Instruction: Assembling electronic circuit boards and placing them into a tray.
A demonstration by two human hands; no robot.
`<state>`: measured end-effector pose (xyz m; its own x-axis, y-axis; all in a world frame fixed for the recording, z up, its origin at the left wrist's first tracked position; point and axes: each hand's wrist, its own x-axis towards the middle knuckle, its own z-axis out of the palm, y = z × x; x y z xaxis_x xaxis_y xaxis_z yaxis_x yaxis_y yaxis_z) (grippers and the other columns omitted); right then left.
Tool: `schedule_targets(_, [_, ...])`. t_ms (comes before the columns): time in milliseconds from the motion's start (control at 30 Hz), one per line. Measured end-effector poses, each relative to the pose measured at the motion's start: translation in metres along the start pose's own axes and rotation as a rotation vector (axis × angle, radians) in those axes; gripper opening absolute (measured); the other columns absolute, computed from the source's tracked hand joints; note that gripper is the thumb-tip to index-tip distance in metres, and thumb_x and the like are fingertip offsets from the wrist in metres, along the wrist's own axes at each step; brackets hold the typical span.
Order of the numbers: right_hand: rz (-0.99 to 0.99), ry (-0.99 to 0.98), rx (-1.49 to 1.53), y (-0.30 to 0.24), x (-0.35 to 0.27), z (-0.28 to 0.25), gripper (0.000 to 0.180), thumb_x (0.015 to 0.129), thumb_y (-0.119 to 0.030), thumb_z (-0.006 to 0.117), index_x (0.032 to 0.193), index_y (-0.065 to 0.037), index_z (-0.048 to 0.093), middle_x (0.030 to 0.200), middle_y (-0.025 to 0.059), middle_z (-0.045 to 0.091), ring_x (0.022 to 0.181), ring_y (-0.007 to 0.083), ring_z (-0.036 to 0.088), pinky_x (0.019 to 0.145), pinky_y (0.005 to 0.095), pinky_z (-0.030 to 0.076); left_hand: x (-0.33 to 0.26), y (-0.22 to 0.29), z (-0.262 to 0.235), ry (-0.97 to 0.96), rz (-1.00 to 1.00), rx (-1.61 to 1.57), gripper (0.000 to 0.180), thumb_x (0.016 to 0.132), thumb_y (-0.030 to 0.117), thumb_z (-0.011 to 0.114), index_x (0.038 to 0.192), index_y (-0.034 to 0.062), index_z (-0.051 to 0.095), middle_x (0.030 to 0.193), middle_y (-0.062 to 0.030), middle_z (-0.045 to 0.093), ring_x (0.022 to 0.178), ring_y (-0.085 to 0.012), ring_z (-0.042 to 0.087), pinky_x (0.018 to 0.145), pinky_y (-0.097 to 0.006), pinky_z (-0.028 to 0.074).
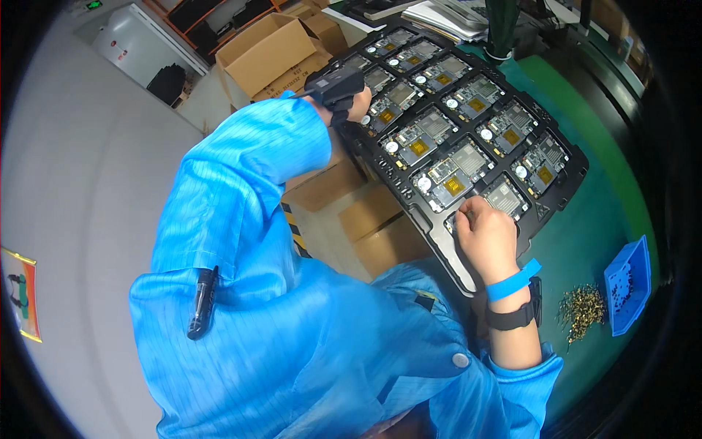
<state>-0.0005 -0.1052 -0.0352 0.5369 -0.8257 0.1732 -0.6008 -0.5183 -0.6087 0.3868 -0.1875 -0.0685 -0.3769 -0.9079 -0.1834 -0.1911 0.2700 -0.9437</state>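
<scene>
A black tray [420,213] holds several green-grey circuit boards, among them a circuit board [443,175] with an amber patch and a round white sticker. My right hand [488,238] is over the tray's nearest corner, fingers closed in a pinch on a partly covered circuit board [506,196]. Whatever is between those fingertips is hidden. It wears a blue wrist strap [513,281] and a black band. My left hand [359,107] is at the tray's left edge; a black wrist-worn device [336,88] covers much of it, and its fingers do not show.
A blue bin [627,287] with small dark parts stands at right on the green mat [567,252], beside a pile of small brass-coloured parts [583,313]. Cardboard boxes [267,55] stand beyond my left arm. Papers [446,18] and a dark green upright object [502,29] are behind the tray.
</scene>
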Motion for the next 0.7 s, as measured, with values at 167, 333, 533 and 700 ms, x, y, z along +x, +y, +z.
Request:
schedule_targets(167, [-0.049, -0.030, -0.086, 0.002, 0.002, 0.003, 0.014, 0.075, -0.020, 0.057, 0.076, -0.007, 0.058, 0.063, 0.0152, 0.060, 0.063, 0.0338, 0.059, 0.060, 0.0427, 0.047, 0.018, -0.031, -0.032, -0.899, -0.151, -0.941, 0.024, 0.072, 0.028, 0.054, 0.087, 0.0088, 0.058, 0.088, -0.0063, 0.058, 0.080, -0.0214, 0.057, 0.065, -0.035, 0.047])
schedule_targets(333, [-0.056, -0.040, -0.119, 0.002, 0.002, 0.002, 0.014, 0.075, -0.021, 0.056, 0.077, -0.007, 0.057, 0.063, 0.0153, 0.060, 0.063, 0.0334, 0.059, 0.059, 0.0424, 0.046, 0.021, -0.039, -0.047, -1.231, -0.085, -1.186, 0.035, 0.078, 0.034, 0.047, 0.102, 0.0097, 0.054, 0.103, -0.0035, 0.059, 0.094, -0.0174, 0.056, 0.072, -0.037, 0.045])
schedule_targets(533, [-0.081, 0.024, -0.116, 0.003, 0.003, 0.005, 0.010, 0.074, -0.017, 0.057, 0.071, -0.008, 0.058, 0.058, 0.0147, 0.058, 0.058, 0.0327, 0.058, 0.056, 0.0414, 0.047, 0.015, -0.030, -0.041, -0.953, -0.260, -1.132, 0.028, 0.074, 0.033, 0.056, 0.085, 0.0079, 0.056, 0.085, -0.0044, 0.060, 0.077, -0.0187, 0.058, 0.062, -0.038, 0.048])
schedule_targets(700, [-0.059, -0.043, -0.130, 0.004, 0.003, 0.003, 0.015, 0.076, -0.021, 0.054, 0.076, -0.006, 0.056, 0.062, 0.0152, 0.059, 0.062, 0.0334, 0.059, 0.058, 0.0429, 0.046, 0.011, -0.043, -0.048, -0.930, -0.243, -1.318, 0.026, 0.070, 0.032, 0.062, 0.071, 0.0064, 0.057, 0.069, -0.0051, 0.061, 0.062, -0.0198, 0.059, 0.054, -0.038, 0.050])
